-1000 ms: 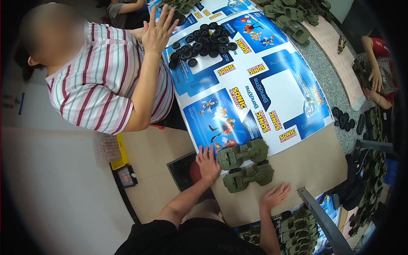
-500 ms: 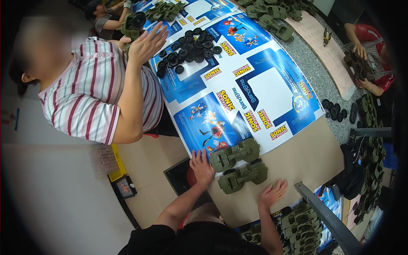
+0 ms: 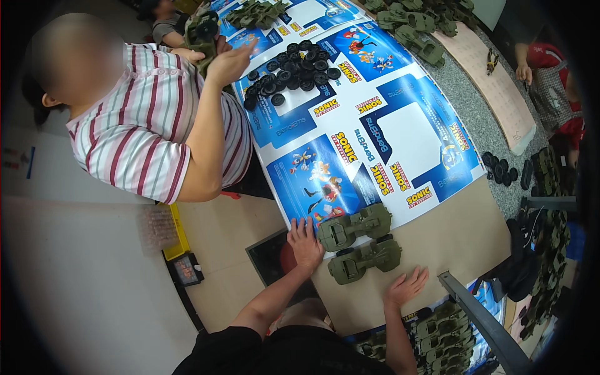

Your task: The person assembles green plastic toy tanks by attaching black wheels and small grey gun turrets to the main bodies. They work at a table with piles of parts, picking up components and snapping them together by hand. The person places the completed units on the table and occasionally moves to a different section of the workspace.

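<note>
Two olive-green plastic toy vehicle bodies lie side by side at the near end of the table, the farther one (image 3: 355,227) partly over the printed sheet and the nearer one (image 3: 365,260) on brown board. Black wheels show at their edges. My left hand (image 3: 305,245) rests flat at the table's left edge, fingers stretched out, just beside the farther body. To the right of the nearer body, my right hand (image 3: 406,287) lies open on the brown board (image 3: 462,231). Neither hand holds anything.
Black wheels (image 3: 294,70) are heaped on the printed sheet (image 3: 325,125). A striped-shirted person (image 3: 150,119) at left holds a green body. Another person stands far right near pliers (image 3: 492,61). A grey metal bar (image 3: 481,319) crosses the near right, above more bodies (image 3: 444,331).
My view has shifted slightly, moving the scene rightward; my hands keep their places. The striped-shirted person's raised hand has lowered toward the green body. The far-right person's green body is no longer visible.
</note>
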